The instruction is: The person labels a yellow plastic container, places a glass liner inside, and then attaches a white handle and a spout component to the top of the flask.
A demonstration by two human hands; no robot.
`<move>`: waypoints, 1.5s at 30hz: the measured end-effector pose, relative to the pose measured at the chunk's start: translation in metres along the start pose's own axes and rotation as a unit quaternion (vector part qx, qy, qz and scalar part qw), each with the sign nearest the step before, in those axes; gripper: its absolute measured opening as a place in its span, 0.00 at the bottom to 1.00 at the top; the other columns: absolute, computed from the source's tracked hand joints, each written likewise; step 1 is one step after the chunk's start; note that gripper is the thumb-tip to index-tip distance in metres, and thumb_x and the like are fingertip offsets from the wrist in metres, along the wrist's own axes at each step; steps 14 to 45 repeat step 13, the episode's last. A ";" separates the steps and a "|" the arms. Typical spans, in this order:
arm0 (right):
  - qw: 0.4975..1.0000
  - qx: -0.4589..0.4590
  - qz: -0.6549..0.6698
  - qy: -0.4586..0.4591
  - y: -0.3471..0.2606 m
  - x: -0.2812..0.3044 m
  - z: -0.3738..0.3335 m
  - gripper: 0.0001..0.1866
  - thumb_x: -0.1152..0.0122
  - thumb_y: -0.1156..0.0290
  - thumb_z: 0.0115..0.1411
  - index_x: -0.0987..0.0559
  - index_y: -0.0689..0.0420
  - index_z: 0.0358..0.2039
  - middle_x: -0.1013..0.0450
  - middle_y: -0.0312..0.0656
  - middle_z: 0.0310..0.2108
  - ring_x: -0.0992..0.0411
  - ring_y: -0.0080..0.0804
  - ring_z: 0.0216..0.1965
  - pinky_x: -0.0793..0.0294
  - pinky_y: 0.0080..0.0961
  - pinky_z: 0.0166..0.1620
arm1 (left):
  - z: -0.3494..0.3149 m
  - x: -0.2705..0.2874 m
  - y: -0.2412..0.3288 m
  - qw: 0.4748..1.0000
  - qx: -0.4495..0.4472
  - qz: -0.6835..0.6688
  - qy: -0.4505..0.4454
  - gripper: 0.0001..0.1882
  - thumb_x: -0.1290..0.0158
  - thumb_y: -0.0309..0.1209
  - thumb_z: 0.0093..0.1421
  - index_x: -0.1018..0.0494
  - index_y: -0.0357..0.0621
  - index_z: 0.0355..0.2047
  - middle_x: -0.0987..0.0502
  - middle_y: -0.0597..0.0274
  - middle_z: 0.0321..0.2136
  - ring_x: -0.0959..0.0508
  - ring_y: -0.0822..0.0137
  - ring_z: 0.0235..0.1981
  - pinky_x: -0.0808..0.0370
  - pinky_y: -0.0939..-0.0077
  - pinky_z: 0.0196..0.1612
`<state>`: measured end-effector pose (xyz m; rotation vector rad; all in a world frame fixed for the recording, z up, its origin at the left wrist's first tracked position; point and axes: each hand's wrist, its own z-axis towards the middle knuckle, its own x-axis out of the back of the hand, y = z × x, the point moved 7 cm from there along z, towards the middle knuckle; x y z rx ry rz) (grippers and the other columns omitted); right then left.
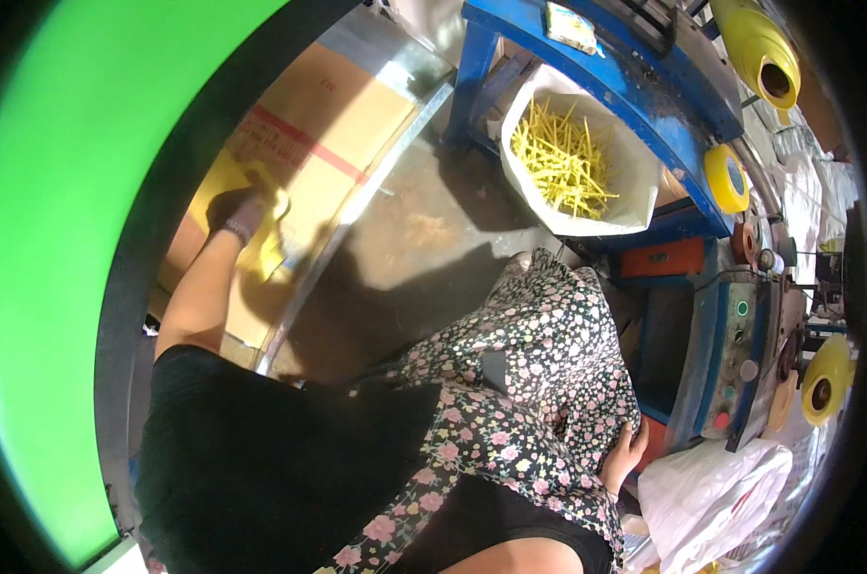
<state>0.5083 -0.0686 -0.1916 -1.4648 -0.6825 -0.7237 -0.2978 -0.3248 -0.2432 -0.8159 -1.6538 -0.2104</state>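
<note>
On the left, my left arm reaches out over a flattened brown cardboard box (295, 105). My left hand (237, 210), in a dark glove, is closed on a crumpled yellow sheet-like piece (269, 253). Some of its fingers are in shade, and the piece's exact kind is hard to make out. At the lower right, my bare right hand (625, 457) rests against the flowered apron (558, 354), fingers laid out and holding nothing.
A white sack (625, 206) with yellow strips (562, 158) stands beneath a blue metal bench (610, 72). A machine with a button panel (735, 354) stands at the right, near yellow rolls (726, 179) and a white plastic bag (711, 497). A green panel (60, 239) borders the left.
</note>
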 end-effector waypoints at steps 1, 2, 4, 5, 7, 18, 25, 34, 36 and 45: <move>1.000 -0.010 0.014 0.008 -0.002 0.001 0.000 0.25 0.46 0.64 0.63 0.32 0.67 0.56 0.35 0.54 0.57 0.37 0.47 0.58 0.43 0.37 0.62 | 0.007 -0.005 -0.009 0.999 -0.006 0.051 -0.003 0.20 0.50 0.39 0.58 0.28 0.51 0.51 0.27 0.52 0.52 0.29 0.50 0.53 0.35 0.55 0.57; 1.000 -0.021 0.009 0.015 -0.005 0.001 -0.001 0.25 0.45 0.66 0.61 0.31 0.67 0.55 0.34 0.55 0.56 0.37 0.47 0.57 0.43 0.37 0.62 | 0.002 -0.014 -0.020 0.995 -0.024 0.096 -0.005 0.21 0.50 0.39 0.57 0.28 0.52 0.52 0.27 0.53 0.53 0.29 0.50 0.54 0.35 0.53 0.58; 0.999 -0.025 0.032 0.022 0.018 -0.004 -0.002 0.24 0.44 0.67 0.58 0.29 0.68 0.52 0.32 0.55 0.54 0.35 0.47 0.55 0.41 0.37 0.60 | -0.009 -0.021 -0.028 0.971 -0.148 0.186 0.004 0.25 0.60 0.32 0.63 0.36 0.52 0.61 0.41 0.55 0.65 0.44 0.54 0.67 0.50 0.53 0.67; 1.000 -0.019 0.021 0.008 -0.009 -0.004 0.006 0.23 0.43 0.69 0.55 0.28 0.67 0.50 0.30 0.55 0.51 0.33 0.47 0.53 0.39 0.37 0.59 | 0.001 -0.078 -0.064 0.968 -0.160 0.188 -0.045 0.27 0.60 0.31 0.62 0.41 0.53 0.64 0.45 0.56 0.66 0.50 0.57 0.69 0.61 0.51 0.70; 1.000 -0.016 0.009 0.022 -0.023 0.000 0.007 0.23 0.40 0.68 0.53 0.27 0.66 0.49 0.29 0.54 0.49 0.33 0.49 0.52 0.37 0.38 0.57 | 0.006 -0.080 -0.067 0.978 -0.101 0.170 -0.070 0.19 0.64 0.37 0.66 0.29 0.53 0.52 0.29 0.62 0.54 0.39 0.61 0.62 0.56 0.56 0.69; 0.998 0.025 -0.001 0.051 -0.028 -0.007 0.003 0.25 0.37 0.65 0.51 0.27 0.63 0.49 0.30 0.53 0.51 0.34 0.50 0.53 0.38 0.39 0.58 | 0.054 -0.097 -0.068 0.997 -0.035 0.027 -0.067 0.31 0.42 0.37 0.46 0.31 0.56 0.54 0.30 0.53 0.55 0.39 0.55 0.63 0.52 0.43 0.65; 0.998 0.025 -0.001 0.051 -0.028 -0.007 0.003 0.25 0.37 0.65 0.51 0.27 0.63 0.49 0.30 0.53 0.51 0.34 0.50 0.53 0.38 0.39 0.58 | 0.054 -0.097 -0.068 0.997 -0.035 0.027 -0.067 0.31 0.42 0.37 0.46 0.31 0.56 0.54 0.30 0.53 0.55 0.39 0.55 0.63 0.52 0.43 0.65; 0.998 0.025 -0.001 0.051 -0.028 -0.007 0.003 0.25 0.37 0.65 0.51 0.27 0.63 0.49 0.30 0.53 0.51 0.34 0.50 0.53 0.38 0.39 0.58 | 0.054 -0.097 -0.068 0.997 -0.035 0.027 -0.067 0.31 0.42 0.37 0.46 0.31 0.56 0.54 0.30 0.53 0.55 0.39 0.55 0.63 0.52 0.43 0.65; 0.998 0.025 -0.001 0.051 -0.028 -0.007 0.003 0.25 0.37 0.65 0.51 0.27 0.63 0.49 0.30 0.53 0.51 0.34 0.50 0.53 0.38 0.39 0.58 | 0.054 -0.097 -0.068 0.997 -0.035 0.027 -0.067 0.31 0.42 0.37 0.46 0.31 0.56 0.54 0.30 0.53 0.55 0.39 0.55 0.63 0.52 0.43 0.65; 0.998 0.025 -0.001 0.051 -0.028 -0.007 0.003 0.25 0.37 0.65 0.51 0.27 0.63 0.49 0.30 0.53 0.51 0.34 0.50 0.53 0.38 0.39 0.58 | 0.054 -0.097 -0.068 0.997 -0.035 0.027 -0.067 0.31 0.42 0.37 0.46 0.31 0.56 0.54 0.30 0.53 0.55 0.39 0.55 0.63 0.52 0.43 0.65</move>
